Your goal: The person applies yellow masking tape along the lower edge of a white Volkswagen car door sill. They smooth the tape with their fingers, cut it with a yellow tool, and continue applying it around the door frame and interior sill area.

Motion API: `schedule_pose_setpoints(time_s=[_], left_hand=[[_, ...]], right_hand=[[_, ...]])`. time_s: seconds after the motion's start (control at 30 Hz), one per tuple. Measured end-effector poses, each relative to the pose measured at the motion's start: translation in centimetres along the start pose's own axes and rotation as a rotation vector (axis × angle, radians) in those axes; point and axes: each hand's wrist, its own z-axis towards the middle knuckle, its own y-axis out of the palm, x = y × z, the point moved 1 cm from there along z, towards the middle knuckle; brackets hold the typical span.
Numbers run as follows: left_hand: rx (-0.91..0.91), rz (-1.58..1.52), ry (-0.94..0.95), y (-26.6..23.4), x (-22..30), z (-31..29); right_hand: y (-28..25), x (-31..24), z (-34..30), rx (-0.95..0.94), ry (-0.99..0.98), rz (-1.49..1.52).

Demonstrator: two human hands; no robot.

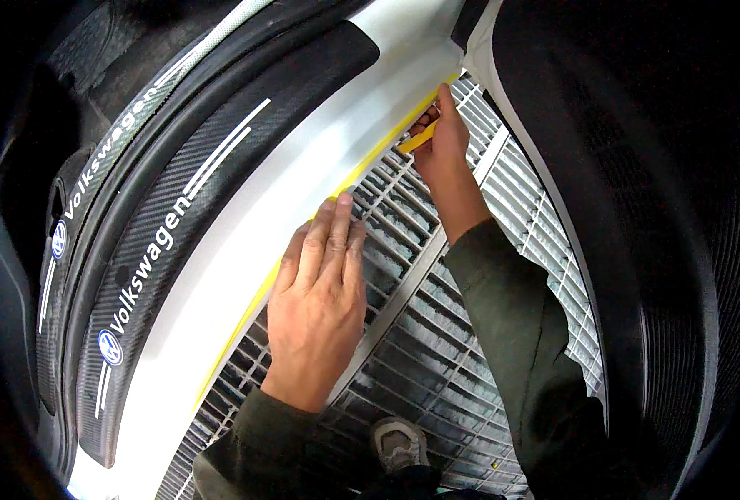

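A line of yellow tape (373, 157) runs along the lower edge of the white car door sill (303, 158). My left hand (318, 283) lies with fingers stretched out and close together, fingertips on the taped edge about midway along. Farther up the sill, my right hand (446, 142) grips a loose yellow length of the tape between curled fingers. Its thumb points up beside the tape line near the far end. The right fingers are partly hidden behind the strip and the hand.
Black carbon-look scuff plates (245, 108) with white lettering cover the upper sill at left. An open dark door (637, 208) stands to the right. Below lies a metal floor grating (420, 283), with a shoe (399, 443) on it and a small yellow scrap (495, 465) nearby.
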Motion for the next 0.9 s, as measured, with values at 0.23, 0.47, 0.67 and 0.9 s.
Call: schedule_pose_setpoints(time_s=[0.23,0.47,0.67,0.9], left_hand=[[-0.005,0.037,-0.011,-0.2,-0.5,-0.3],[0.001,0.004,-0.013,-0.2,-0.3,0.1],[0.015,-0.052,-0.033,-0.6,-0.1,0.4],[0.038,-0.115,-0.076,-0.9,-0.1,0.3]], right_hand=[[1.7,0.6,-0.4,0.105,-0.122,-0.217],[1.4,-0.1,0.9,0.166,-0.152,-0.351],[1.2,-0.8,1.9,0.130,-0.028,-0.326],[0.0,0.0,-4.0,-0.120,0.032,-0.132]])
